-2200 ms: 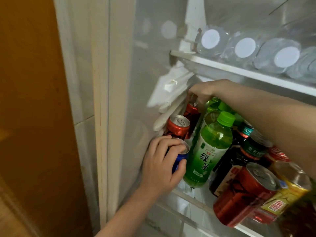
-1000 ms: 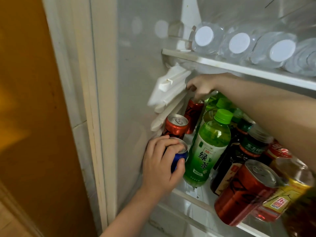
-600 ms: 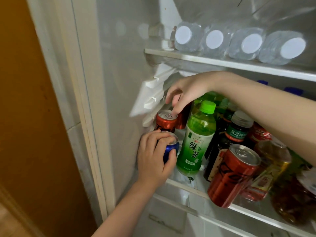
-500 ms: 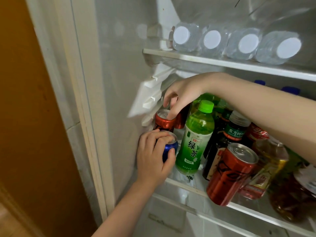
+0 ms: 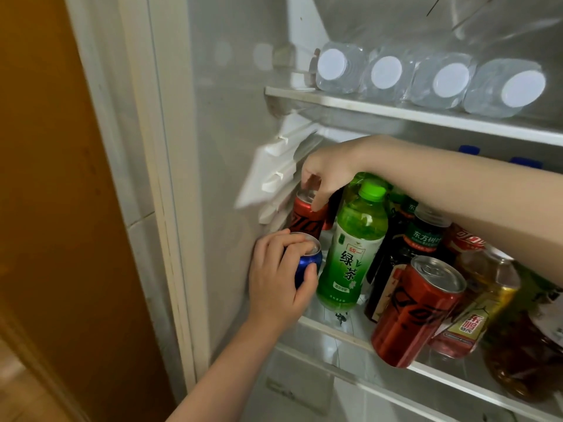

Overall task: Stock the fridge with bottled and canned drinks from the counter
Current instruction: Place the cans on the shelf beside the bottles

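The left hand (image 5: 280, 278) wraps its fingers and thumb round a blue metal drink can (image 5: 306, 264) at the left end of the clear glass fridge shelf (image 5: 332, 329). Just behind it, the right hand (image 5: 329, 173) pinches the top rim of a red metal drink can (image 5: 304, 219). Just right of both hands stands a green plastic tea bottle (image 5: 353, 248). A second red can (image 5: 417, 312) stands near the shelf's front edge, under the right forearm. Above the right hand, clear water bottles (image 5: 387, 76) lie on their sides.
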The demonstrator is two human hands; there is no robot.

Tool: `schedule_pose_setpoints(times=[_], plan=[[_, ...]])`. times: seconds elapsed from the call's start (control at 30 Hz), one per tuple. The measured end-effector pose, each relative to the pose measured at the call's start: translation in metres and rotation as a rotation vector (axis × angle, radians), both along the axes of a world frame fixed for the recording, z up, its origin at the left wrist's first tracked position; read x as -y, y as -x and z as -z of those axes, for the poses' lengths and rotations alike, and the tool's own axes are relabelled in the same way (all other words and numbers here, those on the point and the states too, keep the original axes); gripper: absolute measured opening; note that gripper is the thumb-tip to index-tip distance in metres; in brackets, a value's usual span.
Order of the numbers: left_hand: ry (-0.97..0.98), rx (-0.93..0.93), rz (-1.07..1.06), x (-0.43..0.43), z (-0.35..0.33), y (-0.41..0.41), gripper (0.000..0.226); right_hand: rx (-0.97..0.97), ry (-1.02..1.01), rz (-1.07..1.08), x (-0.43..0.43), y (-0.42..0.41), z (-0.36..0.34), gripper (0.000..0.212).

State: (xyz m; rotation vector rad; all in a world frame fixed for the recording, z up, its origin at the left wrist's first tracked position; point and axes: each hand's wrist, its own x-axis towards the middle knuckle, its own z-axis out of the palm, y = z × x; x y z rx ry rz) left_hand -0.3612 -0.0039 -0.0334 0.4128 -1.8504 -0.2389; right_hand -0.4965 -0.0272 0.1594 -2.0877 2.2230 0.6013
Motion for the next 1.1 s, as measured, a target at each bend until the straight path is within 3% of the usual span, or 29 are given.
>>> schedule_pose_setpoints(times=[0.47, 1.1], plan=[[-0.007, -0.021, -0.005, 0.001, 0.003, 0.002, 0.027, 0.001, 0.000, 0.144, 0.020, 0.043, 0.001, 0.037], [-0.011, -0.019, -0.004, 0.002, 0.003, 0.002, 0.027, 0.000, -0.030, 0.192, 0.027, 0.048, 0.000, 0.046]])
